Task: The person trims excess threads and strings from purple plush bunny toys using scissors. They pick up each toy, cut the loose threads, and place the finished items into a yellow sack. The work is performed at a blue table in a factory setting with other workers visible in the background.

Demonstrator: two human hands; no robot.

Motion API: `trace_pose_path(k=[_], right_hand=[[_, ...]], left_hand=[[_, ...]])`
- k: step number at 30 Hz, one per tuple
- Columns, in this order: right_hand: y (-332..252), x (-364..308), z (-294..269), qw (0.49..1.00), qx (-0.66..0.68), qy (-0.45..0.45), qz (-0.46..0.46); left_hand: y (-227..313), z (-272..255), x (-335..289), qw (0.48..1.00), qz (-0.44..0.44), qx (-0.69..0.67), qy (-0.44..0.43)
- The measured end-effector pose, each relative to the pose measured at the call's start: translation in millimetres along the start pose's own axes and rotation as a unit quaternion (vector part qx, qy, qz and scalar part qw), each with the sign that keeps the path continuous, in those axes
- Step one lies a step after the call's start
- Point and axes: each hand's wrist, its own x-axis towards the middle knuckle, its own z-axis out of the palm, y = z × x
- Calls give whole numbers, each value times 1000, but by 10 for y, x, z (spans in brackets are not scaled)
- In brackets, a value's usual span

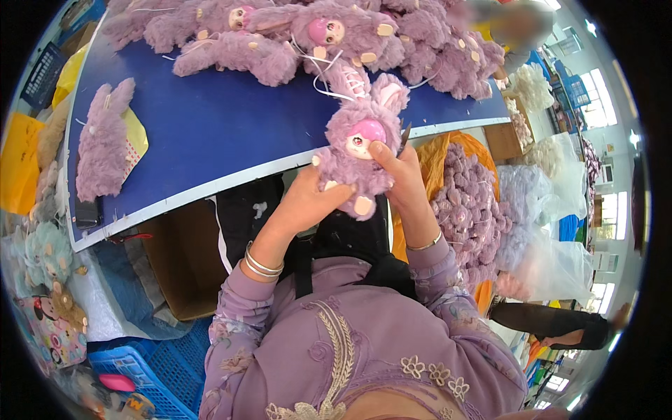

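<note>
A purple plush bunny doll (341, 131) with a pink-and-cream face and long ears is held up over the near edge of the blue table. White lacing runs along one ear, with a loose cord beside it. My left hand (316, 199) is closed around the doll's lower body and foot. On the other side, my right hand (402, 171) grips it, thumb against the face. A dark pointed tip (405, 135) sticks up beside my right hand; its handle is hidden, so its kind is unclear.
Several purple plush dolls (350, 35) are heaped along the far side of the blue table (210, 115). Another doll (105, 143) lies at the left on yellowish paper. An orange bag (413, 183) of purple plush stands right, a cardboard box (183, 259) below, a blue basket (164, 374) lower left.
</note>
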Motion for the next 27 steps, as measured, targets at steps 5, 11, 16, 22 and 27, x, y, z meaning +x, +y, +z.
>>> trace_pose_path(k=[5,11,16,22,27], right_hand=[[3,-51,-120,1000,16,15,21],[-62,-134,-289,998,37,43,19],[-117,-210,-433,998,6,62,-28],[-189,-317,-705,990,-111,82,-15],[-648,-851,-2196,851,-455,252,-73]], left_hand=[[8,116,96,995,19,81,63],[-13,307,243,993,29,92,67],[-85,427,271,999,-8,26,-18],[139,435,274,965,-35,241,-100],[729,-47,293,941,78,330,-8]])
